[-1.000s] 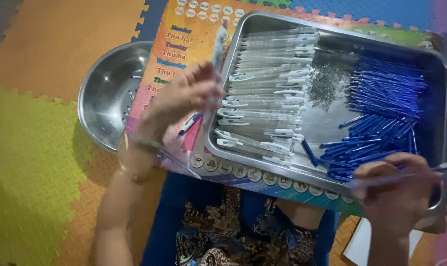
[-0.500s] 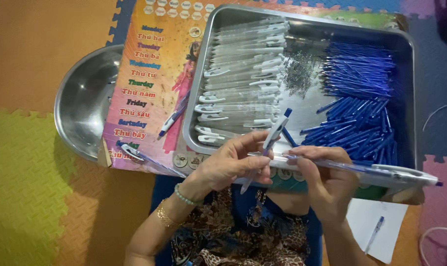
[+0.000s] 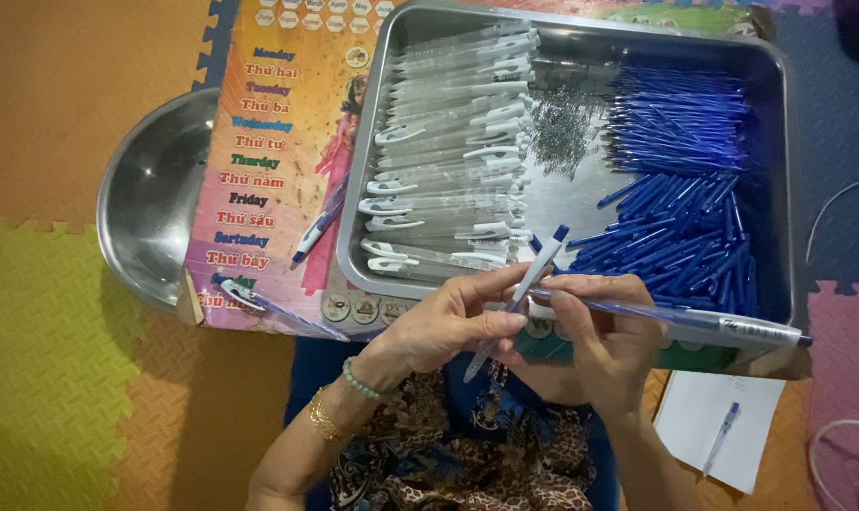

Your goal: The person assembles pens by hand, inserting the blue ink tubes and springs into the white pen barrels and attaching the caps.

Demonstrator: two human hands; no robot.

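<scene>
Steadiness counts most in the fitting now under way, judging by how the parts meet at the hands — the slim piece should be kept in line with the long one and eased along its axis, not levered sideways.

Furthest left sits a round steel bowl [image 3: 150, 203], partly under a colourful printed board [image 3: 269, 161] on which a loose pen [image 3: 318, 225] lies. Next comes the steel tray [image 3: 780, 170], its left side stacked with clear pen barrels [image 3: 453, 142], its right side heaped with blue refills [image 3: 685, 180].

Below the tray's near edge, the left hand [image 3: 448, 326] is closed in a pinch on a short white pen part with a blue tip [image 3: 534, 270], thumb and fingertips curled round it, the part tilted up toward the tray. Just beside it, touching, the right hand [image 3: 604, 336] grips one end of a long clear pen barrel [image 3: 694, 322] that runs out rightward across the tray's corner. Further right, a white paper sheet [image 3: 709, 431] lies on the floor mat with another pen [image 3: 721, 437] resting on it.
</scene>
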